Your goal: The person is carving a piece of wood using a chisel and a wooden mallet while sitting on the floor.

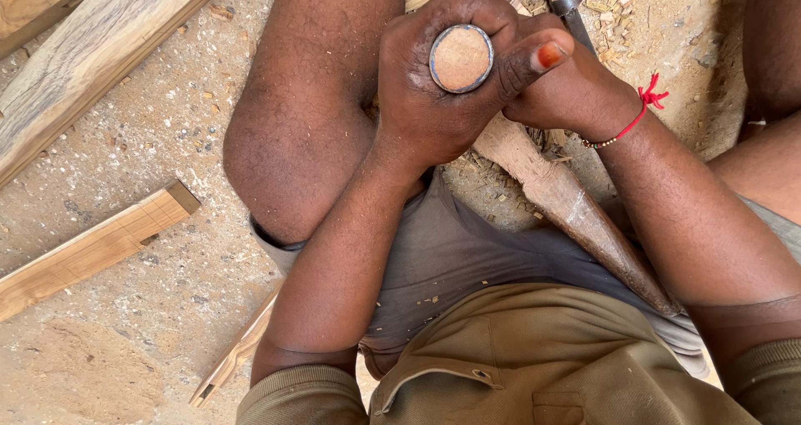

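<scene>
My left hand (434, 100) is clenched around a round wooden tool handle (460, 57) with a metal ring at its end, which points up at the camera. The thumb lies across to the right. My right hand (576, 95), with a red thread at the wrist, presses in beside and below the left hand on the same tool; its fingers are hidden. Under both hands a rough, tapered piece of wood (576, 212) runs down to the right between my legs. The tool's working end is hidden.
My bent left knee (292, 141) is on the left. Wooden planks (92, 45) and a short squared bar (92, 250) lie on the dusty ground at left. A thin strip (238, 350) lies near my hip. A second tool (567, 4) and wood chips lie at the top.
</scene>
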